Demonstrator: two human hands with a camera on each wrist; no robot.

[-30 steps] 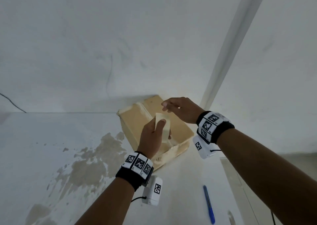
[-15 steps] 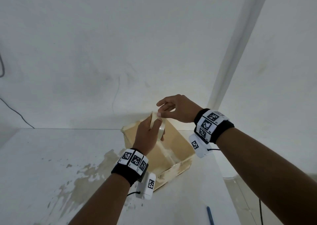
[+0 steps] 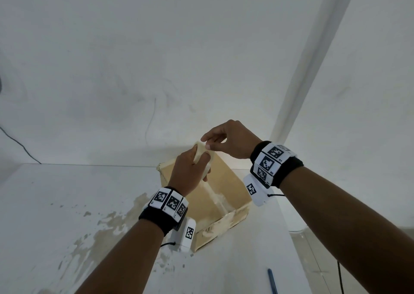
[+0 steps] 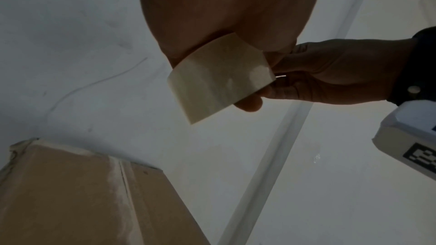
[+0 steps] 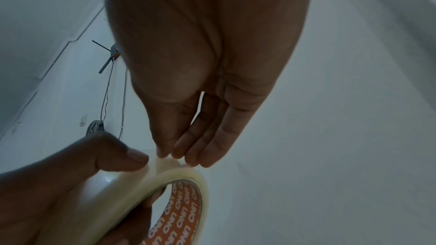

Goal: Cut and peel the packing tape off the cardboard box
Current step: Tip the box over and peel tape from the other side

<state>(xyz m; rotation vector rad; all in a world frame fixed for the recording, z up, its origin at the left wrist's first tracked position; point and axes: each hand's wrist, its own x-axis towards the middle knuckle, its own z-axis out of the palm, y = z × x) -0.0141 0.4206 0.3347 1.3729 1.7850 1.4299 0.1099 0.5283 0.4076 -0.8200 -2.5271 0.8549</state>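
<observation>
Raised above the box, my left hand (image 3: 197, 159) grips a roll of pale packing tape (image 3: 201, 154) with an orange printed core (image 5: 179, 210); its thumb (image 5: 127, 157) lies on the outer face. My right hand (image 3: 207, 142) meets the roll from the right. Its fingertips (image 5: 184, 154) pinch at the top edge of the tape roll (image 4: 219, 79). The brown cardboard box (image 3: 226, 188) sits on the white table below both hands. A whitish strip of tape (image 4: 115, 180) runs along its centre seam. No cutter is in either hand.
A blue pen (image 3: 272, 281) lies on the white table (image 3: 67, 204) near its front right edge. Brown stains mark the tabletop left of the box. White walls close in behind and to the right. A dark cable (image 3: 20, 144) hangs at far left.
Both hands have risen from just above the box, carrying the roll upward. The right hand's fingers have closed onto the roll's top edge. The head view has tilted up.
</observation>
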